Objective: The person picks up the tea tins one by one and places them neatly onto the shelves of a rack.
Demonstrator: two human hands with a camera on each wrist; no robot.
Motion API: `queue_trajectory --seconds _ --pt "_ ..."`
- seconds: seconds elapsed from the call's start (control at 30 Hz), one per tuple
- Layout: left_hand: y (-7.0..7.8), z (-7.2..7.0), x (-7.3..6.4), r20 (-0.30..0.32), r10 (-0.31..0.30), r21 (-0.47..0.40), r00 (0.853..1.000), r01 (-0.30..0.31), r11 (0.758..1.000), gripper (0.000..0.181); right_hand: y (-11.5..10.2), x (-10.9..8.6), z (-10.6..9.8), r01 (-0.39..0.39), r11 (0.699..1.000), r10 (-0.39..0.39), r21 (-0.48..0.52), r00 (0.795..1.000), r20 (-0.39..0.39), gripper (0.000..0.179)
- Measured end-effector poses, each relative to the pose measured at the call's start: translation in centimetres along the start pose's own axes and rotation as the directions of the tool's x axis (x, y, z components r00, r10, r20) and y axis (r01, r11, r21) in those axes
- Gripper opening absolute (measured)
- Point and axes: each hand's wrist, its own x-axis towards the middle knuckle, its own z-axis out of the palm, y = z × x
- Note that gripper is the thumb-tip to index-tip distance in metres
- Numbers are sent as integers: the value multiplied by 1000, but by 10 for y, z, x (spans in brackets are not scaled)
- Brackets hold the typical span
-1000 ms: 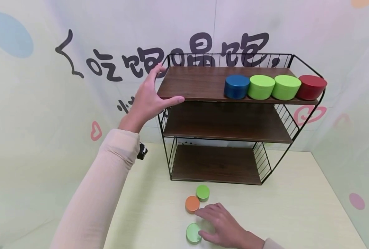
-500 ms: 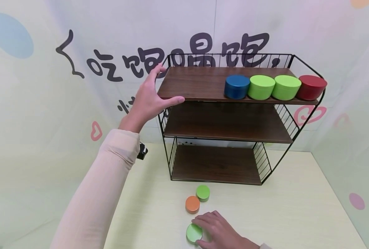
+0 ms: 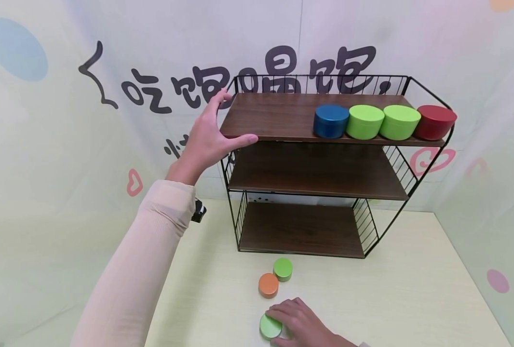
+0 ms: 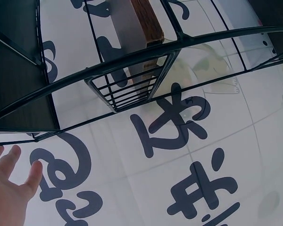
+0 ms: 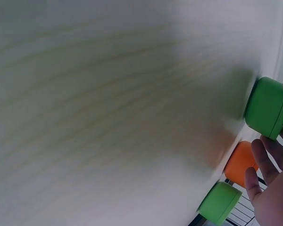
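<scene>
My left hand (image 3: 211, 132) holds the left end of a black wire shelf rack (image 3: 315, 140), thumb along the top board's front edge and fingertips at the side rail. In the left wrist view, fingers of this left hand (image 4: 12, 183) show beside the rack's wire frame (image 4: 132, 56). Low in the head view, my right hand (image 3: 302, 325) grips a light green round tin (image 3: 270, 326) from its right side, fingers at the far rim and thumb at the near one. The right wrist view shows fingertips against this green tin (image 5: 266, 107).
Beyond the right hand, an orange tin (image 3: 268, 285) and another green tin (image 3: 283, 269) stand together on the pale table (image 3: 413, 279). On the top board are a blue tin (image 3: 331, 121), two lime tins (image 3: 364, 122) and a red tin (image 3: 435, 122). A printed backdrop hangs behind.
My right hand has moved down and left, away from beside the orange tin, and its fingers have closed round the light green tin. The left hand has stayed on the rack.
</scene>
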Motion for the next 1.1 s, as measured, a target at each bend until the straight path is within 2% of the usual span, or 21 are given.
queue_trajectory --seconds 0.33,0.83,1.1 --pt "2 -1 1 4 7 1 1000 -7 1000 113 0 2 -3 -63 997 62 50 998 32 49" --pt "1 -2 1 -2 6 9 1000 -6 1000 111 1 2 -2 -32 999 30 31 999 41 51" --pt "1 -1 0 1 2 0 1000 -2 1000 110 1 4 -3 15 1000 -15 -3 1000 25 51"
